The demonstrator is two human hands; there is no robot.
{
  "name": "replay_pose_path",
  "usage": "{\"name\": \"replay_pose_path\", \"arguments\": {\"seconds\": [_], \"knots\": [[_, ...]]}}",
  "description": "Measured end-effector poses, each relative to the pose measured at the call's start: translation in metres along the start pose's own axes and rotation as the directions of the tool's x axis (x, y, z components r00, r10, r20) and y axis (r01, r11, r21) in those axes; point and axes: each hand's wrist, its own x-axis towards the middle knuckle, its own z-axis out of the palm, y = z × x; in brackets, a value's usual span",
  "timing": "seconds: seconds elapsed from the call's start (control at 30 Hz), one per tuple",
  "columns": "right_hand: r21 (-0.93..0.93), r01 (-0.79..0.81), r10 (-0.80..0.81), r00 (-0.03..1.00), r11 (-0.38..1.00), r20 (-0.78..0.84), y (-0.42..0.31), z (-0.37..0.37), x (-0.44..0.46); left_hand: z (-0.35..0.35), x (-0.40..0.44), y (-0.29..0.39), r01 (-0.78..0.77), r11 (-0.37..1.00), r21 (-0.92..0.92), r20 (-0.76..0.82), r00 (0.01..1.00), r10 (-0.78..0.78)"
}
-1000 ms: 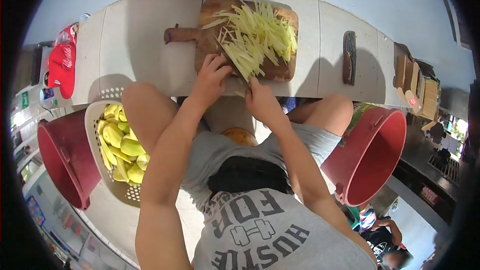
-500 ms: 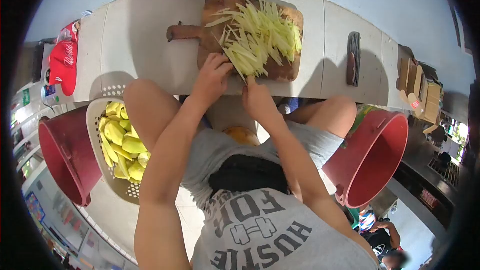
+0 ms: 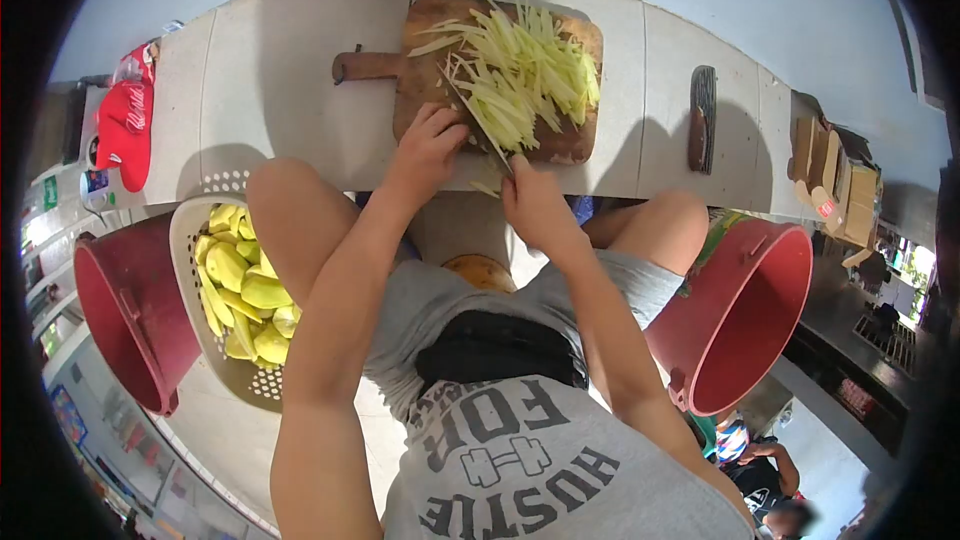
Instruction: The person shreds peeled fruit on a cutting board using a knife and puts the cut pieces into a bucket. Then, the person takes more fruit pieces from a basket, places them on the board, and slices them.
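A wooden cutting board (image 3: 420, 15) lies on the tiled counter, with a heap of thin pale-green strips (image 3: 530, 65) across its middle and right side. My right hand (image 3: 542, 208) is closed around the handle of a knife (image 3: 480, 120), which is mostly hidden in the fist. The blade slants up and left over the board, along the left edge of the heap. Left of the blade, my left hand (image 3: 428, 148) rests on the board's near edge with fingers curled; what lies under them is hidden. One loose strip (image 3: 485, 188) is at the counter's front edge between the hands.
A perforated basket (image 3: 190, 290) of peeled yellow-green fruit pieces (image 3: 245, 285) stands by my left leg. Red bins (image 3: 135, 320) (image 3: 740, 320) flank me. On the counter are a dark-handled object (image 3: 703, 120) and a red cap (image 3: 127, 130). Another person (image 3: 765, 475) sits at lower right.
My right hand has shifted right and slightly toward me, and more of the knife blade shows. A loose strip now appears at the counter edge. My left hand has barely moved.
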Motion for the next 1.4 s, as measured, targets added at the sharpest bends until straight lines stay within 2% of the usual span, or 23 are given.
{"name": "replay_pose_path", "arguments": {"seconds": [0.1,0.17,0.4,0.47,0.57,0.63,0.67,0.73,0.83,0.93,1.07,1.13,1.3,1.4], "knots": [[-0.075,0.024,-0.023,1.000,0.997,0.020,0.004,0.003,-0.005,0.001,-0.002,-0.002,0.007,1.000,0.009,0.027,1.000,-0.007],[-0.001,0.034,-0.034,0.999,0.999,0.037,0.004,0.002,-0.007,0.000,-0.002,0.000,0.014,1.000,0.011,0.040,0.999,-0.014],[-0.021,0.055,-0.054,0.997,0.998,0.050,0.002,0.018,0.004,-0.003,-0.004,-0.004,0.039,0.999,0.001,0.023,0.999,-0.039],[-0.032,-0.027,0.027,1.000,0.999,0.004,-0.001,0.036,0.017,-0.005,0.000,-0.003,0.045,0.999,0.016,0.015,0.999,-0.046],[-0.008,0.030,-0.031,0.997,0.999,-0.072,0.000,0.038,0.018,-0.001,-0.005,0.002,0.030,0.999,0.020,-0.023,0.999,-0.029],[0.012,0.060,-0.059,0.998,0.998,-0.033,0.005,0.028,0.017,0.005,-0.006,0.003,0.251,0.963,-0.098,-0.086,0.962,-0.260],[0.034,0.095,-0.095,0.995,0.995,0.010,0.006,0.021,0.019,0.006,-0.005,0.002,0.246,0.964,-0.102,-0.090,0.963,-0.255],[0.061,0.097,-0.097,0.995,0.993,0.002,0.002,0.009,0.012,0.004,-0.003,0.001,0.316,0.945,-0.078,-0.147,0.934,-0.325],[0.122,0.068,-0.066,0.998,0.990,-0.015,-0.005,-0.002,0.003,0.002,-0.001,0.001,0.336,0.942,-0.020,-0.170,0.927,-0.334],[0.133,0.028,-0.020,0.998,0.991,-0.060,0.000,-0.006,-0.005,0.000,0.004,0.006,0.383,0.923,-0.036,-0.119,0.915,-0.385],[0.075,0.013,-0.008,0.998,0.997,-0.056,0.002,-0.003,-0.009,-0.005,0.010,0.015,0.351,0.937,-0.003,-0.120,0.930,-0.348],[0.017,-0.003,0.003,0.999,1.000,-0.049,-0.004,-0.001,-0.010,-0.007,0.011,0.010,0.219,0.973,0.069,-0.051,0.975,-0.216],[-0.109,-0.013,0.008,0.999,0.994,-0.041,0.001,0.012,-0.009,-0.006,0.012,0.001,0.166,0.982,0.090,-0.023,0.986,-0.164],[-0.136,-0.083,0.084,0.996,0.987,0.002,-0.002,0.016,-0.004,-0.006,0.013,-0.001,0.151,0.985,0.084,-0.010,0.988,-0.151]]}}
